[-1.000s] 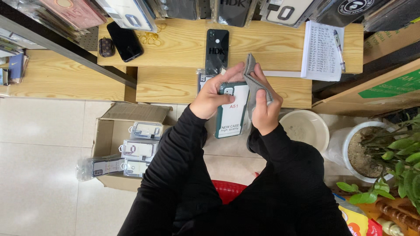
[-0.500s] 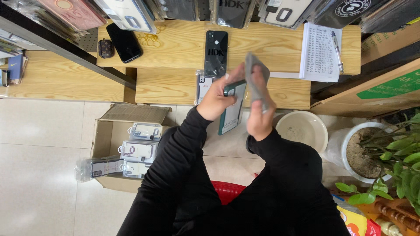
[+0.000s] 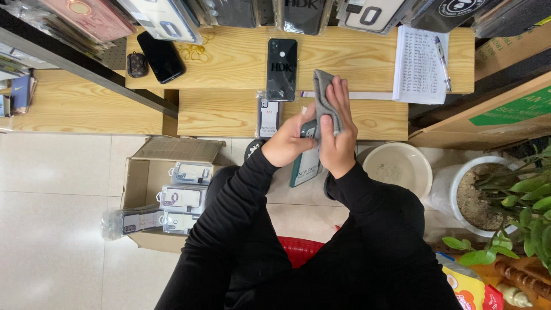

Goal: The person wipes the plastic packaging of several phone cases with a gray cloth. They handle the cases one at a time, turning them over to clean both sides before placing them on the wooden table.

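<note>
My left hand (image 3: 290,143) grips a dark green packaged phone case (image 3: 304,170) by its upper end, in front of the wooden shelf (image 3: 229,112). My right hand (image 3: 338,135) presses a grey cloth (image 3: 321,95) against the top of that pack, so the upper part of the pack is hidden. Both hands touch each other above my lap. A second packaged case (image 3: 268,115) lies on the shelf just left of my left hand. A black phone (image 3: 282,69) lies face down on the shelf behind them.
A notepad (image 3: 419,63) with a pen (image 3: 441,54) lies at the shelf's right. Another black phone (image 3: 160,56) and a small brown pouch (image 3: 136,64) lie at the left. An open cardboard box (image 3: 143,172) with several packaged cases stands on the floor, left. A white basin (image 3: 399,169) and potted plant (image 3: 476,201) stand right.
My hands have closed in on each other. The right hand has brought the grey cloth over the top of the pack, which now hangs lower and more hidden.
</note>
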